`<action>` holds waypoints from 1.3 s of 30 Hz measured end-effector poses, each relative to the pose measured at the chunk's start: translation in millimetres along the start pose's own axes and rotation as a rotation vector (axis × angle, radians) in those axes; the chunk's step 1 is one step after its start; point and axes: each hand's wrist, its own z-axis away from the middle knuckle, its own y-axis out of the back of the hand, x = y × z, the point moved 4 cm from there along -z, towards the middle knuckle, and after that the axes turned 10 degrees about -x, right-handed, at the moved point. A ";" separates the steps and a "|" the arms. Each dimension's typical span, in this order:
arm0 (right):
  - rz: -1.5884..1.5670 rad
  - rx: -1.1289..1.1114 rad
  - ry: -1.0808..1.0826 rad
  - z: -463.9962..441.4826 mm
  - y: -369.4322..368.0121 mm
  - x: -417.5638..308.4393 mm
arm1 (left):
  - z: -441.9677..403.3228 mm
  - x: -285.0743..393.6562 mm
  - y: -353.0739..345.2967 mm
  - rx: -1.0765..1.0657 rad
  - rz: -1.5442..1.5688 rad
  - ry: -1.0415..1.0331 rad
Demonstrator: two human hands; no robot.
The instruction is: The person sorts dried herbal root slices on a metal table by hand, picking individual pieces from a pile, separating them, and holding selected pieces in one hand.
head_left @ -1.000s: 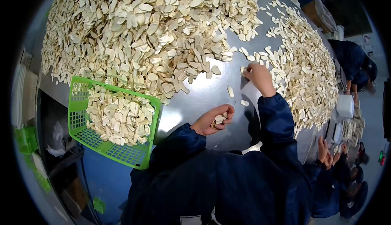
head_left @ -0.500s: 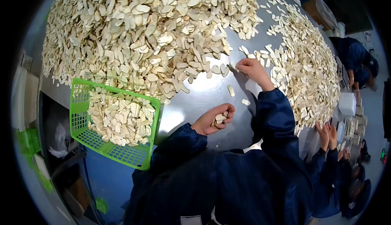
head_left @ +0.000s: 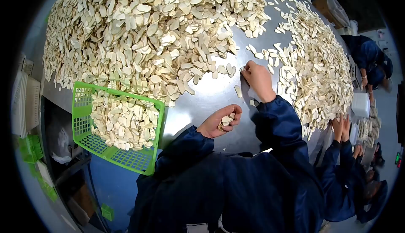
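My left hand [head_left: 213,122] is curled, palm up, round a few pale, oval dried slices [head_left: 228,120] above the bare metal tabletop [head_left: 185,121]. Farther forward and to the right, my right hand [head_left: 259,81] is pinched, with the small pale edge of a slice [head_left: 242,69] showing at its fingertips; most of that slice is hidden. Just left of those fingertips, a few loose slices [head_left: 228,69] lie at the edge of the large pile [head_left: 139,26]. Between my hands, a single slice [head_left: 238,91] rests on the metal.
A green plastic basket [head_left: 159,125], partly filled with slices, stands at the table's left edge. To the right spreads a second heap of slices [head_left: 316,64]. A co-worker's hands [head_left: 341,128] touch its near end. A white box [head_left: 360,104] and another person [head_left: 367,58] are beyond.
My right hand has turned and drawn slightly back toward me, and the slice in its fingers is now mostly hidden. My left hand stays almost still round its slices.
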 end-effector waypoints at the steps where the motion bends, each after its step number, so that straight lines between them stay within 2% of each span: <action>1: 0.000 -0.016 -0.005 1.0 1.3 0.2 | -0.5 -0.2 0.8 -0.004 -0.002 -0.001; 4: -0.133 -0.037 0.008 7.5 4.9 1.1 | -1.5 -1.3 1.9 -0.004 0.005 0.000; 7: -0.596 -0.128 -0.053 7.8 -1.6 25.1 | -0.4 -0.8 0.7 -0.001 0.001 -0.003; 10: -1.443 -0.346 -0.152 14.2 1.1 42.3 | 0.5 0.3 0.1 0.001 0.000 -0.003; 11: -1.697 -0.295 -0.165 15.4 -0.1 48.4 | 0.4 0.3 0.2 0.004 -0.001 0.001; 14: -2.073 -0.342 -0.049 17.0 9.9 32.1 | 0.0 -0.3 -1.9 0.019 -0.017 0.005; 18: -1.416 -0.465 -0.159 3.3 0.6 12.2 | -0.3 -0.4 1.6 -0.021 -0.001 -0.001; 20: -1.335 -0.471 -0.154 0.4 4.0 -9.9 | 0.1 -1.2 6.5 0.001 0.042 -0.018; 22: -1.329 -0.586 -0.100 12.8 23.8 -42.7 | 3.0 -1.5 11.6 0.097 0.105 -0.055; 23: -1.230 -0.702 -0.017 22.5 30.3 -57.8 | 2.9 0.5 9.2 -0.030 0.122 -0.094; 25: -1.041 -0.866 0.141 35.4 40.9 -79.4 | 3.9 6.1 -11.1 0.143 0.207 -0.192; 29: -0.564 -0.285 0.139 -1.0 30.6 -61.0 | 12.2 6.9 -7.3 0.263 0.360 -0.415; 30: -0.412 -0.222 0.149 -8.3 26.5 -61.5 | 14.5 9.4 -14.4 0.326 0.392 -0.437; 32: -0.268 -0.085 0.501 -10.3 12.0 -71.3 | 17.0 13.0 -15.0 0.287 0.417 -0.455; 33: -0.236 -0.164 0.597 -11.0 1.1 -80.3 | 17.5 15.6 -13.2 0.263 0.429 -0.453; 34: -0.203 -0.074 0.732 -5.0 1.1 -88.5 | 17.8 17.6 -10.1 0.238 0.441 -0.449; 36: -0.199 -0.075 0.777 -0.4 -4.2 -79.0 | 17.6 19.9 -10.2 0.170 0.454 -0.431; 38: -0.098 -0.134 0.667 -3.1 13.9 -45.4 | 15.1 20.5 -12.9 0.076 0.455 -0.409; 39: 0.005 -0.120 0.505 -8.2 11.1 -6.3 | 13.8 19.3 -10.1 0.048 0.436 -0.393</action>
